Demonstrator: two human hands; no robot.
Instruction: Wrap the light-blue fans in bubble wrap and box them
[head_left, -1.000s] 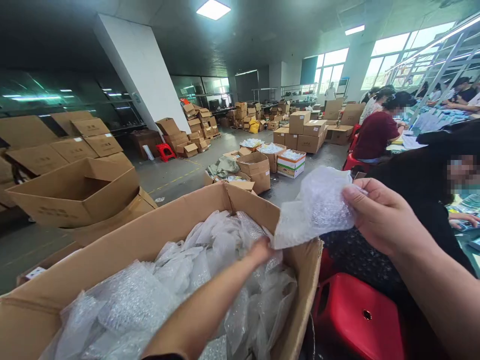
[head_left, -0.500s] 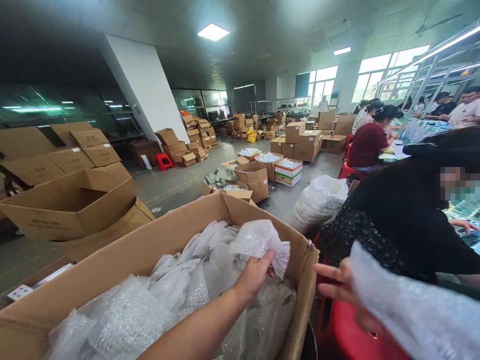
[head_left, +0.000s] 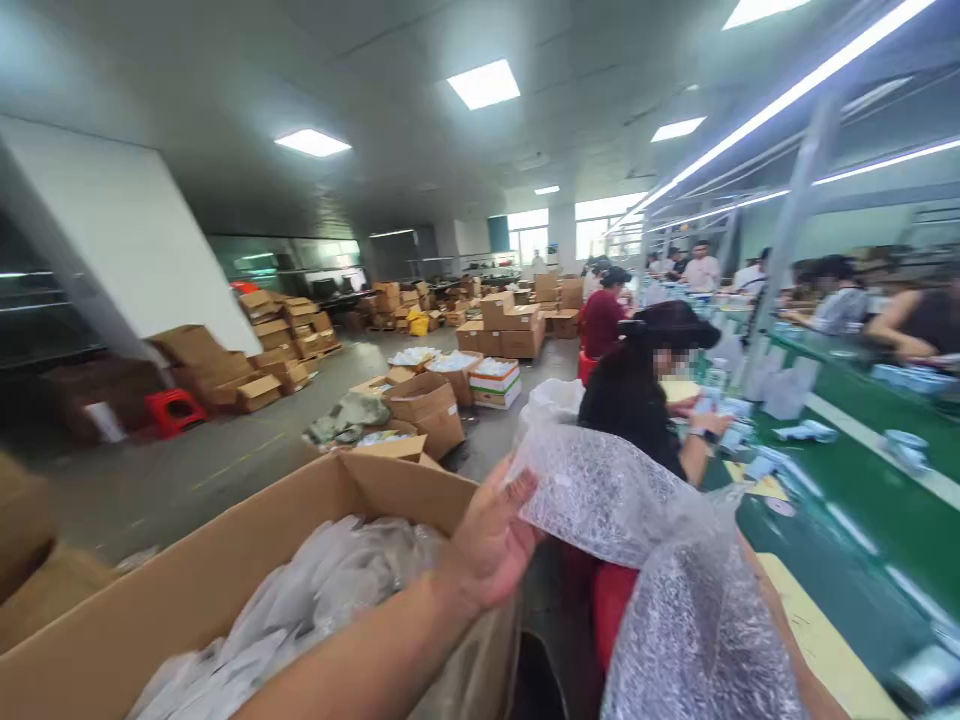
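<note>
The left hand (head_left: 499,540), low in the middle, pinches the left end of some clear bubble wrap (head_left: 600,490) between thumb and fingers, the palm partly turned up. The wrap stretches right from those fingers, just beyond the near right corner of a big carton (head_left: 247,560), and hangs down at the near right; whether it is one piece or two overlapping, I cannot tell. The right forearm (head_left: 799,650) shows behind its right side, but the wrap covers the right hand, so I cannot tell how its fingers stand. In the big carton, near left, lie crumpled clear bags (head_left: 322,590). Just beyond the wrap, a co-worker in black (head_left: 626,400) leans over a green bench (head_left: 825,560) on the right, with a pale yellow board (head_left: 817,630) on its near edge. A red stool (head_left: 611,610) shows under the wrap, and a white sack (head_left: 555,398) stands behind it. Farther left are an open carton (head_left: 427,415) and a filled white-and-green box (head_left: 495,390).
</note>
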